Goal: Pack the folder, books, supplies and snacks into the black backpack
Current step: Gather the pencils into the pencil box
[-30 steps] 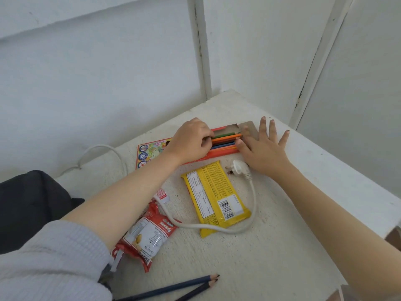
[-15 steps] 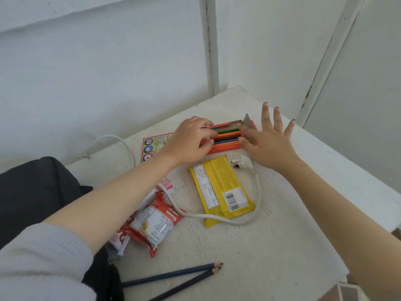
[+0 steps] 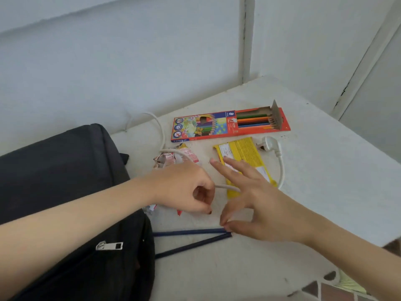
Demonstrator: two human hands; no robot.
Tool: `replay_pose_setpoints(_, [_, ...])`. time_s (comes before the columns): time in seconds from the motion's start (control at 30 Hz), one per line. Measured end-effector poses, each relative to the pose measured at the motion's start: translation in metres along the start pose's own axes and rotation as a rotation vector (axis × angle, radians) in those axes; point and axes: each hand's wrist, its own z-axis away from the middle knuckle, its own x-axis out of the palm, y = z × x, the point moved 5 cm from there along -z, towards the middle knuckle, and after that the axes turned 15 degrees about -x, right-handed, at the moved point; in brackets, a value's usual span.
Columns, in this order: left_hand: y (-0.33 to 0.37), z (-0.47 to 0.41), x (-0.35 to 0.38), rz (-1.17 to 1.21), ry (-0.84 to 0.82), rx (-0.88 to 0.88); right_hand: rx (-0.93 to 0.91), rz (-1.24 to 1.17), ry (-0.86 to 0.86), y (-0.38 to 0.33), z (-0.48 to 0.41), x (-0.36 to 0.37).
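R hand (image 3: 258, 205) pinches dark pencils (image 3: 191, 236), lying left-right.

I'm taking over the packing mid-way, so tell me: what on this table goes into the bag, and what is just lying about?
For the job:
- black backpack
- coloured pencil box, flap open
- yellow snack pack
- red snack packet
- two dark blue pencils, right hand at their tips

Lying about:
- white cable with its plug

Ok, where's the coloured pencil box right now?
In the head view the coloured pencil box lies flat at the far side of the white table, end flap open, beyond the yellow snack packet and white plug, untouched.
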Motion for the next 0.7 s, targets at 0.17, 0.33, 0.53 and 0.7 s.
replay_pose_setpoints(0.17, [0.002, 0.015, 0.027, -0.159, 0.016, 0.033, -0.042, 0.102, -0.094, -0.009, 0.008, 0.02])
replay_pose_setpoints(0.33, [0.006, 0.018, 0.025, -0.18, 0.035, 0.042, -0.063, 0.167, -0.082, -0.01, 0.012, 0.021])
replay_pose_setpoints(0.53, [-0.002, 0.009, 0.009, 0.018, 0.077, -0.095, 0.154, -0.267, 0.158, -0.007, 0.02, -0.016])
replay_pose_setpoints(0.7, [-0.003, -0.01, -0.037, 0.38, 0.266, -0.211, 0.241, -0.735, 0.622, 0.01, 0.021, -0.062])
